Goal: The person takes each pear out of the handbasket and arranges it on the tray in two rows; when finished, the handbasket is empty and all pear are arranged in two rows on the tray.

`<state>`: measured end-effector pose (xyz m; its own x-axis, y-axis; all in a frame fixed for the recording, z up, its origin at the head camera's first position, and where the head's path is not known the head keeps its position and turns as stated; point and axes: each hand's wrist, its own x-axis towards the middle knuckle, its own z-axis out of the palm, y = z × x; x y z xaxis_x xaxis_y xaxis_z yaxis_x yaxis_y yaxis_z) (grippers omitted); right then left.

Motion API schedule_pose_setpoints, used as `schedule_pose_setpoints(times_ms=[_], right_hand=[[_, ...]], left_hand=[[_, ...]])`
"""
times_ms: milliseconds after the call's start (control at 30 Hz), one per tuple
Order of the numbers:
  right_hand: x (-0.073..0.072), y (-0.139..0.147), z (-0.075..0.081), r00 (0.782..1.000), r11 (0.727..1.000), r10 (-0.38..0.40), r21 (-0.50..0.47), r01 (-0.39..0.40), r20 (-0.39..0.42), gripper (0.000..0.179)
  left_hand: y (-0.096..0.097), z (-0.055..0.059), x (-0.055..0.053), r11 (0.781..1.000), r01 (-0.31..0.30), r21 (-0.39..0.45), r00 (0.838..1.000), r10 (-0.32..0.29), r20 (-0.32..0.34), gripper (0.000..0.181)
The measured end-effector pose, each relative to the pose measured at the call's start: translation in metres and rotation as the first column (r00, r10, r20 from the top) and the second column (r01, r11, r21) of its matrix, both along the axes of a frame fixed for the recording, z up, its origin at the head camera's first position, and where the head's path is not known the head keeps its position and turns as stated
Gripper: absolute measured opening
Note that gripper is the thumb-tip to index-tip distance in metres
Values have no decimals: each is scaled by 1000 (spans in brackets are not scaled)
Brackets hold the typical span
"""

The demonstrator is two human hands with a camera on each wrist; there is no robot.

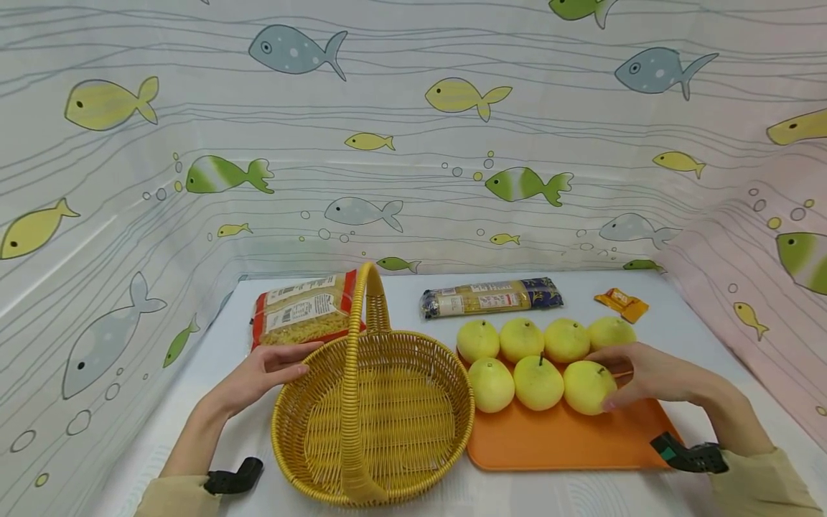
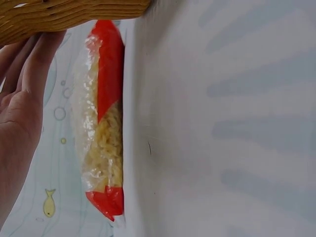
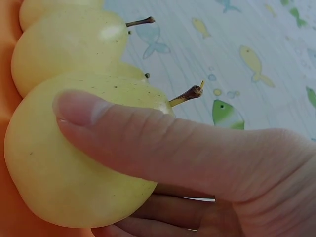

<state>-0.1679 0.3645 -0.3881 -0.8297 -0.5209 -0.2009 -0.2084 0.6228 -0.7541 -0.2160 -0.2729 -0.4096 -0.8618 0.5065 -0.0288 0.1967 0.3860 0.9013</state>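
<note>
My right hand (image 1: 662, 373) holds a round, pale yellow pear (image 1: 586, 389) at the right end of the front row on the orange tray (image 1: 549, 441). In the right wrist view the thumb lies across the pear's side and the other fingers curve behind it. Several like pears (image 1: 540, 384) sit beside and behind it in two rows. At the left, my left hand (image 1: 261, 377) touches the outer side of a wicker basket (image 1: 468, 413) near its rim, fingers fairly straight. The basket has a tall arched handle (image 1: 351, 380), and its woven floor shows bare.
Behind the basket's left side lies a red-edged bag of pasta (image 1: 306, 312). A long clear-and-blue noodle packet (image 1: 492, 297) is at the back middle, with a small orange packet (image 1: 622, 304) to its right. Fish-patterned sheeting (image 1: 413, 215) surrounds the white table.
</note>
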Motion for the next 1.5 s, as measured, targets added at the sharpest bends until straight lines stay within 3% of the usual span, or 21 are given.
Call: schedule_pose_setpoints(times_ms=[300,433,800,1500], right_hand=[[4,-3,3,997,995,-54,82,57,-48,67],[6,-5,1,997,993,-65,99,68,-33,68],[4,-12,5,998,993,-66,102,65,7,71],[6,-5,8,1000,999,-15,49,14,21,67]], left_hand=[[4,-1,-2,1000,-3,5,1000,3,13,45],[2,-3,-1,1000,2,5,1000,-2,18,45],[-5,-7,0,1000,13,2,1000,-13,-19,44],[-8,1,4,999,-2,-43,998,-1,-58,43]])
